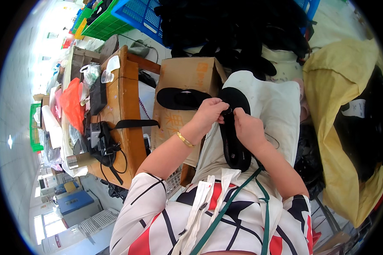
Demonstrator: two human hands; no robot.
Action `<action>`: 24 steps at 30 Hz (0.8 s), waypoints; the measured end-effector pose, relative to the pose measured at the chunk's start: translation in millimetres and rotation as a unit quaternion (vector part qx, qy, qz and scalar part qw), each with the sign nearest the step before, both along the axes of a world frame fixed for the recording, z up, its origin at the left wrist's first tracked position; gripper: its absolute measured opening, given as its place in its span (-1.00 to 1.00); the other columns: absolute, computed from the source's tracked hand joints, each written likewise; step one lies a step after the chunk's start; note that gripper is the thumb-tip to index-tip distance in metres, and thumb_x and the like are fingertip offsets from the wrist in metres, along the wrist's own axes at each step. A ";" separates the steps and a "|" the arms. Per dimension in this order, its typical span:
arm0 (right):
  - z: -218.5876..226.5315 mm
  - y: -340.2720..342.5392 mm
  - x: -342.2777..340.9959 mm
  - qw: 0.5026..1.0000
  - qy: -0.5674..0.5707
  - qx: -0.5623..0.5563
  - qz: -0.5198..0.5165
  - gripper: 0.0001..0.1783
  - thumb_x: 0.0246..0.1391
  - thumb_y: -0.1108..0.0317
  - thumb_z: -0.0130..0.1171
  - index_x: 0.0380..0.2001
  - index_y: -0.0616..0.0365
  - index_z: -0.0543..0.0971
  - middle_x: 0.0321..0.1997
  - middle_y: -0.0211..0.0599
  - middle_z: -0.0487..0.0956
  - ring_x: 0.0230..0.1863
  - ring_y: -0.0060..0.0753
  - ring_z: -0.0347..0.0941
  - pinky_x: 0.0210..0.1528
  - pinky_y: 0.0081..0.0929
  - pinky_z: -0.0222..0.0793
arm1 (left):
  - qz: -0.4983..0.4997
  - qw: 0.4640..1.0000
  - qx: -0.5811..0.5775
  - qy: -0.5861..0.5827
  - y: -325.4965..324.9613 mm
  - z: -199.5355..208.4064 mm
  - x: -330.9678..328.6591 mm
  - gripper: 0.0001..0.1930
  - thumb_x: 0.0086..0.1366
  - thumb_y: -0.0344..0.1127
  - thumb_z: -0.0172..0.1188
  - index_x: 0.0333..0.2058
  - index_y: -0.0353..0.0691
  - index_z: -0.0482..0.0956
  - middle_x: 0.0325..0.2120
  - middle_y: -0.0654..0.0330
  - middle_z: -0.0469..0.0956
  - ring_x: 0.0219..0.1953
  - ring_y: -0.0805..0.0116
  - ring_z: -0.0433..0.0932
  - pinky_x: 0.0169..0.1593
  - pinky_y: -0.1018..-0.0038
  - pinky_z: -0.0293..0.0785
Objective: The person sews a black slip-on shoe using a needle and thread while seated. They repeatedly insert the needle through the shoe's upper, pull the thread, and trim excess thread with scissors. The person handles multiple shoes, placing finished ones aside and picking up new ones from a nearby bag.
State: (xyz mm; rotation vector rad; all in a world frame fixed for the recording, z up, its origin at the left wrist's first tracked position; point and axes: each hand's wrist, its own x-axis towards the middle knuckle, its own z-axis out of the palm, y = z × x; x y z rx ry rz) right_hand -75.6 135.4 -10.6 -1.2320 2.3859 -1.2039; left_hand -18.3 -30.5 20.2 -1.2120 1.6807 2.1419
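Observation:
A black shoe (pixel 237 155) lies lengthwise on the white cloth (pixel 281 102) over my lap, its toe pointing away from me. My left hand (pixel 210 111), with a gold bracelet at the wrist, is closed in a pinch at the shoe's upper, near the front of its opening. Close beside it, my right hand (pixel 248 128) pinches the upper from the other side. Any small part between the fingertips is too small to make out. A thin dark thread curves on the cloth by my right wrist. Left of my hands, a second black shoe (pixel 168 98) rests on a cardboard box.
The cardboard box (pixel 181 70) stands beside my left knee, next to a wooden table (pixel 130 148) with a black strap, cables and bags. Ahead, a blue crate (pixel 138 19) holds a heap of black shoes. A yellow sack (pixel 323 110) with dark items stands at right.

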 end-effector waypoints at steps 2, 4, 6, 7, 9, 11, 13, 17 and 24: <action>-2.9 -2.1 5.7 1.000 -0.007 0.015 -0.026 -0.91 0.19 0.44 0.04 -0.28 0.14 0.36 -0.58 -0.07 0.52 -0.51 0.10 0.50 -0.51 -0.05 0.37 | 0.002 1.000 0.011 -0.002 -0.2 0.1 -0.1 -0.86 0.25 -0.32 0.22 -0.48 -0.12 0.50 -0.58 0.39 0.46 -0.62 0.58 0.43 -0.50 0.55 0.50; -3.9 -5.2 9.3 0.999 -0.014 0.022 -0.041 -0.91 0.21 0.44 0.03 -0.24 0.15 0.36 -0.55 -0.03 0.53 -0.49 0.12 0.51 -0.50 -0.07 0.38 | 0.008 1.000 0.017 -0.002 -0.2 0.2 -0.1 -0.86 0.26 -0.32 0.22 -0.48 -0.12 0.50 -0.58 0.39 0.46 -0.62 0.58 0.43 -0.50 0.56 0.49; -0.6 -8.9 9.7 0.998 -0.027 0.028 -0.059 -0.90 0.21 0.46 0.01 -0.23 0.15 0.34 -0.53 0.00 0.52 -0.47 0.11 0.51 -0.51 -0.09 0.39 | 0.015 1.000 0.023 -0.003 1.1 0.1 0.6 -0.86 0.26 -0.31 0.21 -0.48 -0.12 0.50 -0.58 0.39 0.46 -0.62 0.58 0.42 -0.50 0.56 0.48; 2.8 -10.7 8.2 0.997 -0.035 -0.012 -0.064 -0.90 0.21 0.45 0.01 -0.24 0.16 0.33 -0.54 0.00 0.52 -0.48 0.09 0.52 -0.53 -0.11 0.40 | 0.019 1.000 0.021 -0.002 1.9 -0.1 1.0 -0.86 0.27 -0.31 0.21 -0.47 -0.12 0.50 -0.58 0.39 0.46 -0.61 0.58 0.42 -0.50 0.57 0.48; 12.2 -14.4 2.1 0.992 -0.075 -0.062 -0.083 -0.88 0.21 0.43 0.02 -0.26 0.19 0.31 -0.55 -0.01 0.52 -0.49 0.03 0.53 -0.55 -0.15 0.41 | 0.021 1.000 0.019 -0.001 3.9 -0.2 2.1 -0.87 0.27 -0.30 0.20 -0.46 -0.13 0.51 -0.58 0.39 0.46 -0.61 0.59 0.42 -0.50 0.58 0.47; 22.4 -13.0 -10.5 0.948 -0.308 -0.061 -0.054 -0.84 0.21 0.43 0.03 -0.20 0.20 0.31 -0.52 0.04 0.53 -0.48 0.04 0.53 -0.53 -0.17 0.43 | 0.017 1.000 0.002 0.016 6.2 -0.3 4.1 -0.87 0.27 -0.30 0.21 -0.45 -0.14 0.53 -0.57 0.40 0.46 -0.61 0.60 0.41 -0.50 0.60 0.46; 28.4 -9.1 -25.0 0.904 -0.426 -0.030 -0.012 -0.81 0.20 0.37 0.07 -0.18 0.20 0.36 -0.47 -0.02 0.56 -0.47 0.00 0.52 -0.43 -0.21 0.46 | 0.006 0.999 -0.017 0.028 8.4 -1.3 5.7 -0.88 0.27 -0.31 0.21 -0.43 -0.15 0.54 -0.57 0.40 0.47 -0.62 0.61 0.41 -0.50 0.61 0.45; 23.4 -8.6 -34.2 0.987 -0.143 -0.063 -0.030 -0.85 0.18 0.28 0.10 -0.34 0.13 0.48 -0.32 -0.19 0.55 -0.33 -0.03 0.51 -0.28 -0.22 0.42 | -0.015 0.997 -0.049 0.054 9.5 -5.6 8.1 -0.89 0.27 -0.31 0.23 -0.42 -0.17 0.56 -0.56 0.42 0.48 -0.62 0.64 0.40 -0.50 0.64 0.45; 21.0 -34.0 -43.9 0.951 -0.243 -0.179 -0.069 -0.84 0.29 0.30 -0.04 -0.32 0.14 0.43 -0.30 -0.28 0.57 -0.49 -0.27 0.49 -0.45 -0.38 0.41 | -0.049 0.989 -0.117 0.073 12.9 -13.4 9.0 -0.79 0.32 -0.23 0.22 -0.43 -0.22 0.54 -0.58 0.41 0.44 -0.62 0.65 0.39 -0.53 0.62 0.42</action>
